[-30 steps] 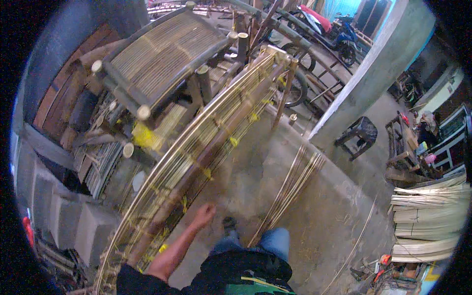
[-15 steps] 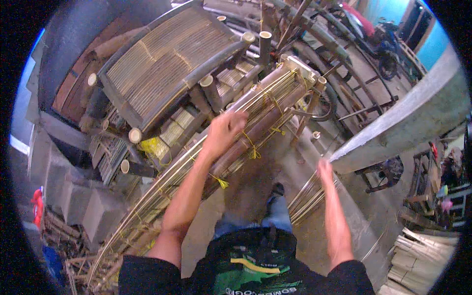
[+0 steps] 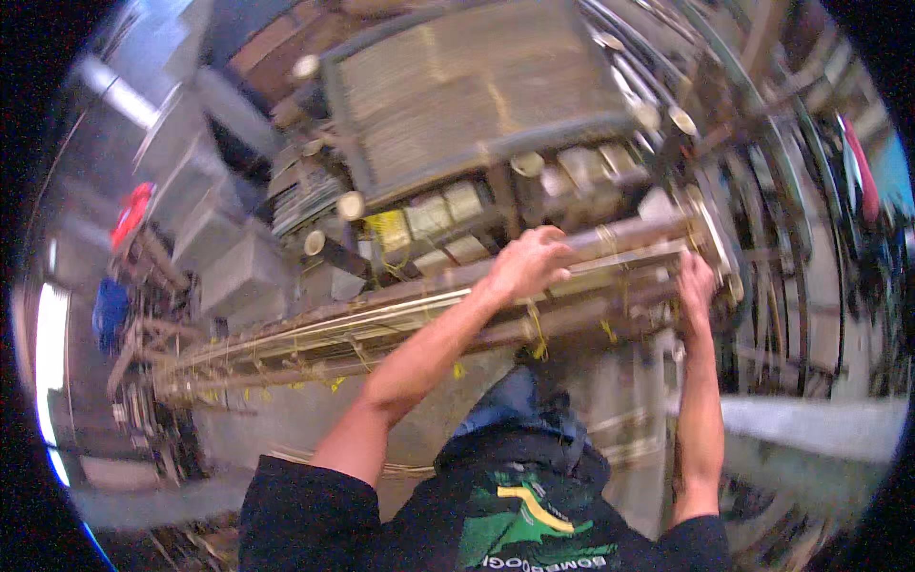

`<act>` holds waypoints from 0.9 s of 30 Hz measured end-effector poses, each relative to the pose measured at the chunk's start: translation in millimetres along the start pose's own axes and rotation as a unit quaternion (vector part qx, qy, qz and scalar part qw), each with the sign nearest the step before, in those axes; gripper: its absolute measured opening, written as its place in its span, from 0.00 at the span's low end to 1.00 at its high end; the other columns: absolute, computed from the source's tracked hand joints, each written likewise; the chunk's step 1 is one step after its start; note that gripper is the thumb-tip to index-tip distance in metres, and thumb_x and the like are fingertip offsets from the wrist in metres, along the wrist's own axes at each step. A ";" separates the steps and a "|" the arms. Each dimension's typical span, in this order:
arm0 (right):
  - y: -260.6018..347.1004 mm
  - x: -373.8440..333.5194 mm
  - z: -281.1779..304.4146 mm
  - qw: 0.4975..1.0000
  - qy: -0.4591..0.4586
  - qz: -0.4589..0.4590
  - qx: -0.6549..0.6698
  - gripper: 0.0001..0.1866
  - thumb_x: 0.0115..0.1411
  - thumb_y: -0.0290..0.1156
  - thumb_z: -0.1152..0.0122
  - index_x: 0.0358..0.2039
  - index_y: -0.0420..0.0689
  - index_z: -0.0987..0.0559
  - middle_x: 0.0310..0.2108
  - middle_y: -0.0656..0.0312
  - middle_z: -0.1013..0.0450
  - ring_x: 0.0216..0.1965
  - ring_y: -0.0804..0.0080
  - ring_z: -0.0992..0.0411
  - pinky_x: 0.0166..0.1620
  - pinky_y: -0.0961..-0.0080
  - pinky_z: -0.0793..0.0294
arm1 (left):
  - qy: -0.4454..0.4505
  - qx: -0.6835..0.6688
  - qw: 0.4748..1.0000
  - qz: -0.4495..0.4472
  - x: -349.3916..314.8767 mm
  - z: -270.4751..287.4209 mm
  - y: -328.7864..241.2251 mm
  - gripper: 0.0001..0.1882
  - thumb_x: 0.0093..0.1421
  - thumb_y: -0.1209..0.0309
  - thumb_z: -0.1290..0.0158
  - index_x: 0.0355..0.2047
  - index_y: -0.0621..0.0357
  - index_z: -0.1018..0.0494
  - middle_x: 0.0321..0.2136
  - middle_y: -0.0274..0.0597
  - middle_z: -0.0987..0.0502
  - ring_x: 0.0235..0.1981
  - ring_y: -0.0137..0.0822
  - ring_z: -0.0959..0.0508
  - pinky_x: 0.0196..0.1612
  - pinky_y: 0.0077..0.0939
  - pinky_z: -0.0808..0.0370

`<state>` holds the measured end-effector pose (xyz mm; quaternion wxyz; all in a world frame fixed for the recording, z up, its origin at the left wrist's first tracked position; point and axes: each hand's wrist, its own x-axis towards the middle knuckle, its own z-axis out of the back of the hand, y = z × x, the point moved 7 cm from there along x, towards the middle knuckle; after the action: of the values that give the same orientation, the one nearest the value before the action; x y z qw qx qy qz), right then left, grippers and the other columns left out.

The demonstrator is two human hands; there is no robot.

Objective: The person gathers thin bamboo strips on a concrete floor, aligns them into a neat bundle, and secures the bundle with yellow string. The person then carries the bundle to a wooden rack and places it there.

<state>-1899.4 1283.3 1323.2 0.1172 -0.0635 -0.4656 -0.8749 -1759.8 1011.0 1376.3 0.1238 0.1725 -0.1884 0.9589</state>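
Note:
A long, narrow bamboo frame [image 3: 438, 348] stretches across in front of me, with thin pale strips laid lengthwise and yellow ties along it. My left hand [image 3: 534, 265] is over its upper side with curled fingers; what lies under them is hidden and blurred. Toward the frame's right end, my right hand [image 3: 698, 284] has its fingers closed at the end of a pale bamboo strip [image 3: 629, 257]. That strip runs along the frame between my two hands. Motion smears the fingertips of both hands.
Behind the frame stands a bamboo bench with a slatted top [image 3: 477, 86]. Grey blocks [image 3: 250, 272] are stacked at the left, near a red item [image 3: 132, 214] and a blue one [image 3: 110, 310]. Bamboo poles [image 3: 791, 191] lean at the right. A concrete ledge [image 3: 810, 424] lies at lower right.
The view has turned, so the frame now lies nearly level across it. My right hand has moved from beside the loose strips at the right up to the frame's right end. My left hand stays over the frame.

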 end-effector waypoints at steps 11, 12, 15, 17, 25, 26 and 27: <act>230.2 -35.9 231.2 0.912 -0.046 0.356 -0.199 0.10 0.58 0.36 0.45 0.26 0.44 0.29 0.25 0.68 0.35 0.25 0.81 0.38 0.27 0.83 0.38 | -0.331 0.380 0.846 -0.173 -48.8 418.4 -161.2 0.08 0.54 0.75 0.53 0.34 0.64 0.30 0.24 0.39 0.28 0.26 0.26 0.28 0.33 0.18 0.29; 226.8 -39.8 235.7 0.913 -0.036 0.342 -0.220 0.10 0.58 0.36 0.45 0.26 0.44 0.29 0.25 0.68 0.35 0.26 0.81 0.38 0.28 0.83 0.38 | -0.305 0.394 0.861 -0.099 -49.8 420.9 -133.5 0.08 0.53 0.75 0.53 0.34 0.64 0.30 0.24 0.39 0.28 0.26 0.26 0.28 0.33 0.18 0.29; 225.3 -41.0 245.0 0.914 -0.026 0.321 -0.244 0.10 0.57 0.36 0.45 0.26 0.44 0.29 0.26 0.67 0.35 0.27 0.80 0.38 0.29 0.82 0.38 | -0.226 0.393 0.889 0.058 -47.6 411.8 -60.8 0.09 0.53 0.74 0.53 0.34 0.63 0.29 0.24 0.39 0.28 0.26 0.27 0.28 0.34 0.19 0.29; 224.1 -42.6 249.0 0.916 -0.024 0.312 -0.252 0.09 0.57 0.36 0.45 0.26 0.44 0.29 0.26 0.67 0.34 0.27 0.79 0.38 0.30 0.81 0.38 | -0.197 0.389 0.895 0.099 -44.3 405.4 -37.2 0.09 0.53 0.74 0.52 0.34 0.62 0.29 0.25 0.39 0.28 0.26 0.28 0.28 0.34 0.20 0.29; 229.6 -82.3 278.7 0.915 0.008 0.274 -0.296 0.08 0.57 0.35 0.45 0.26 0.44 0.28 0.28 0.65 0.33 0.30 0.77 0.36 0.33 0.79 0.37 | -0.158 0.385 0.897 0.147 -56.6 403.5 -5.5 0.09 0.52 0.72 0.50 0.34 0.60 0.28 0.25 0.39 0.28 0.27 0.31 0.28 0.35 0.23 0.30; 221.9 -89.1 275.4 0.916 0.020 0.264 -0.300 0.08 0.57 0.35 0.45 0.27 0.44 0.28 0.28 0.65 0.32 0.30 0.76 0.36 0.33 0.79 0.37 | -0.154 0.383 0.898 0.154 -66.8 396.3 -1.4 0.09 0.51 0.72 0.50 0.34 0.60 0.28 0.25 0.39 0.27 0.27 0.31 0.28 0.35 0.23 0.30; 215.2 -92.6 266.6 0.916 0.022 0.254 -0.308 0.08 0.57 0.35 0.45 0.27 0.44 0.28 0.28 0.65 0.32 0.30 0.76 0.36 0.34 0.79 0.37 | -0.142 0.372 0.902 0.165 -67.0 375.2 13.9 0.09 0.51 0.72 0.50 0.34 0.60 0.28 0.25 0.39 0.27 0.27 0.31 0.28 0.35 0.23 0.30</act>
<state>-1752.8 1402.0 1623.8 0.3207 -0.1932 -0.1382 -0.9169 -1596.4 835.4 1672.8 -0.1370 0.3066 0.1407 0.9314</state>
